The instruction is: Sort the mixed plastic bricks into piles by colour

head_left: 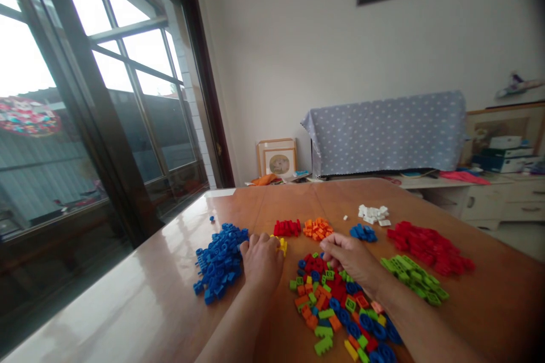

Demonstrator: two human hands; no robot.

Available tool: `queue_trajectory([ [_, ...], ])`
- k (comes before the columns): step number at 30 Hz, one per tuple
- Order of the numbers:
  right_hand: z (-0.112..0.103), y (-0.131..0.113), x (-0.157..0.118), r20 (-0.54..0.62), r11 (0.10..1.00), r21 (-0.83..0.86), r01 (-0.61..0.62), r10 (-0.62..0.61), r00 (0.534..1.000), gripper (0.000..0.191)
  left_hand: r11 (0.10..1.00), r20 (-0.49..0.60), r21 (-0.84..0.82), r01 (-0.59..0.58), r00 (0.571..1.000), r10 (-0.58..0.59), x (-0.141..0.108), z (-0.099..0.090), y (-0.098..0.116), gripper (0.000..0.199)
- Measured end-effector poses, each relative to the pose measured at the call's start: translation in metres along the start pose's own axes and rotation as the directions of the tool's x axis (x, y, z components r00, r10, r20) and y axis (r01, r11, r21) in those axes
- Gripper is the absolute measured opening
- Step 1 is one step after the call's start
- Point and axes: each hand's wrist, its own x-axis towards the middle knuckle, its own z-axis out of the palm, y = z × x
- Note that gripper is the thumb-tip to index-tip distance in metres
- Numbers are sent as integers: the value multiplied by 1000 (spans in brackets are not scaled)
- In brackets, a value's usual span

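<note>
We are holding our left hand (261, 260), fingers curled, between the blue pile (220, 261) and the yellow pieces (283, 245) on the desk (157, 295); whether it is gripping anything, we cannot tell. Our right hand (346, 252) is pinching above the mixed pile (327, 316), its grip hidden. With piles lying so close, we are probably risking a sideways brush scattering blue into yellow.

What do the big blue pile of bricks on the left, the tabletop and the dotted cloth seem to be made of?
Blue bricks: probably molded plastic, smooth, slightly shiny, evenly colored.
Tabletop: likely varnished wood, glossy, going by its brown tone and bright reflections, though laminate could look alike.
Dotted cloth: fabric, matte, draped with a loose corner; which fibre, I can't tell.
</note>
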Motion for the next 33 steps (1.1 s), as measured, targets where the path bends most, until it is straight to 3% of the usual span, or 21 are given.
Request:
queue_trajectory([
  [19, -3, 0, 1, -19, 1000, 20, 8, -8, 1000, 34, 999, 12, 11, 31, 999, -31, 2, 4, 0, 13],
  [33, -11, -3, 3, -104, 999, 24, 21, -18, 994, 38, 998, -9, -16, -64, 998, 64, 3, 16, -11, 14],
])
